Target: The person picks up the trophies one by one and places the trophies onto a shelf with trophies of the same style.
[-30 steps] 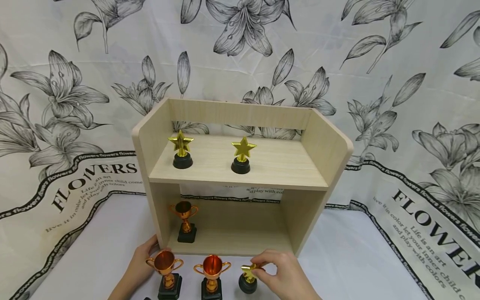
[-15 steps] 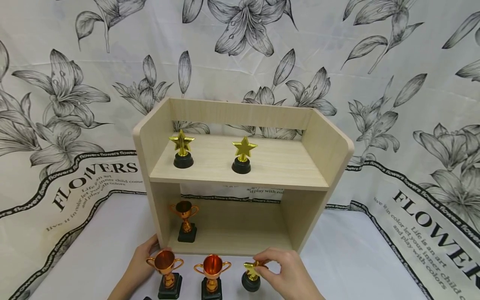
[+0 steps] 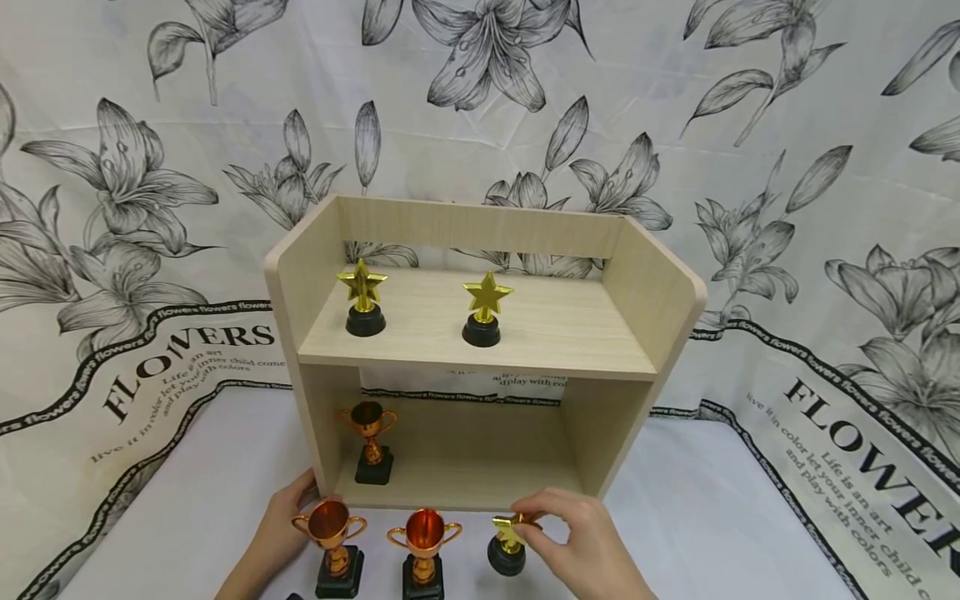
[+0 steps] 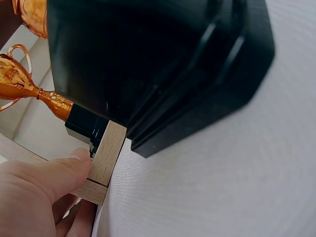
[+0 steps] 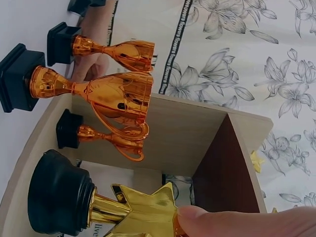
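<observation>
My right hand (image 3: 588,537) pinches a gold star trophy (image 3: 508,543) by its star, thumb and fingers at the star's right side. The trophy's round black base (image 5: 59,192) shows fully in the right wrist view, in front of the wooden shelf (image 3: 480,371). At the shelf's lower left front corner, my left hand (image 3: 279,529) grips the side panel; in the left wrist view its thumb (image 4: 69,173) lies on the wood. Two copper cup trophies, one at the left (image 3: 337,550) and one in the middle (image 3: 424,554), stand on square black bases in front.
Two gold star trophies, one left (image 3: 364,300) and one near the middle (image 3: 484,310), stand on the upper shelf. Another copper cup (image 3: 372,442) stands at the left of the lower compartment. A white cloth (image 3: 697,517) covers the table; flower-printed fabric (image 3: 750,250) hangs behind.
My right hand has moved slightly right and up towards the shelf with the star trophy, which now stands straighter. My left hand and the other trophies have stayed put.
</observation>
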